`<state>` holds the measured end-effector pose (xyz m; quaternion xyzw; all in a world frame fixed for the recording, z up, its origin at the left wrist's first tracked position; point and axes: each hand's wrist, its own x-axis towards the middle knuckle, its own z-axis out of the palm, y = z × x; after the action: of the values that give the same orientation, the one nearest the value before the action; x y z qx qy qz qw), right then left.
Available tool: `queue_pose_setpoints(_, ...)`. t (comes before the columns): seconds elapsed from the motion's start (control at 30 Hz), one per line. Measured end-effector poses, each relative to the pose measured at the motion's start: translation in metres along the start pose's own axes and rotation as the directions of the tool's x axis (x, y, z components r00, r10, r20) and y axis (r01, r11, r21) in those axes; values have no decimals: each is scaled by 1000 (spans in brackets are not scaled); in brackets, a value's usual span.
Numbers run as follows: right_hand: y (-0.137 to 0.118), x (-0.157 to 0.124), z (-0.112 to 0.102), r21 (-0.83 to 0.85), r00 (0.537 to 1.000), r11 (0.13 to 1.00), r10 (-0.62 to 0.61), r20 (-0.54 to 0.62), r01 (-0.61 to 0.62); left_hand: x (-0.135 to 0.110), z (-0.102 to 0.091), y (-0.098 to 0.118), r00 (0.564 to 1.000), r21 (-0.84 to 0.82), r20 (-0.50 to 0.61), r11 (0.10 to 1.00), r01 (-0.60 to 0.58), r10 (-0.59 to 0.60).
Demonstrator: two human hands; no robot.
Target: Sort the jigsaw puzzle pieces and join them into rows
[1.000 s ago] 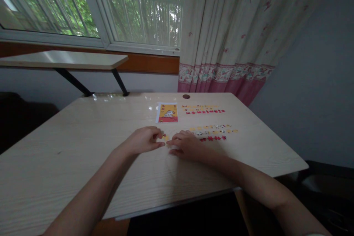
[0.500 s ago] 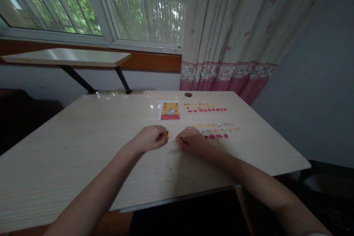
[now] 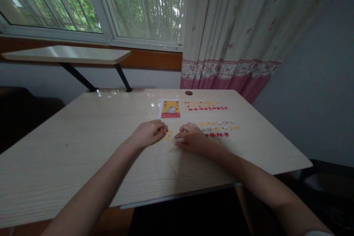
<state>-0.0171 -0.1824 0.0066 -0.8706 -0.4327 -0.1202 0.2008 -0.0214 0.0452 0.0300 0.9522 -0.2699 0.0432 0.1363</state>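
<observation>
Both my hands rest on a pale wooden table (image 3: 69,155), close together near its middle. My left hand (image 3: 148,133) has its fingers curled, the tips beside a small yellow puzzle piece (image 3: 168,135) lying between the hands. My right hand (image 3: 190,137) is also curled, fingertips pressed down just right of that piece; what they pinch is too small to name. Right of my right hand lie rows of loose puzzle pieces (image 3: 218,128), yellow, white and red. A small picture card (image 3: 170,108) with an orange and red drawing lies farther back.
Another row of pieces (image 3: 206,106) lies right of the card, near a round cable hole (image 3: 188,93). A second tabletop on black legs (image 3: 66,54) stands under the window. A flowered curtain (image 3: 229,29) hangs at the back right. The table's right edge drops off at a grey wall.
My hands have moved slightly apart and farther up the table, showing the yellow piece between them. The view has tilted a little.
</observation>
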Motion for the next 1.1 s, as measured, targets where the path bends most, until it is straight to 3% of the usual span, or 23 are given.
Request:
queue_pose_setpoints(0.23,2,1,1,15,998,999,-44,52,43,-1,-5,-6,997,9,-33,998,65,-64)
queue_pose_setpoints(0.53,5,3,3,-263,983,947,-178,51,185,0,3,-9,997,-14,-48,998,53,-54)
queue_pose_setpoints(0.77,2,2,-3,-151,993,982,-106,45,111,1,6,-7,1000,-44,-31,999,5,-6)
queue_pose_setpoints(0.9,2,3,-2,-137,989,980,-132,73,142,2,7,-5,999,-52,-40,999,-3,1)
queue_pose_setpoints(1.0,4,4,1,-190,983,965,-183,13,182,2,7,0,999,-86,-45,996,-9,6)
queue_pose_setpoints(1.1,7,6,3,-134,975,982,-153,-164,132,3,8,9,998,-189,-56,981,-43,32)
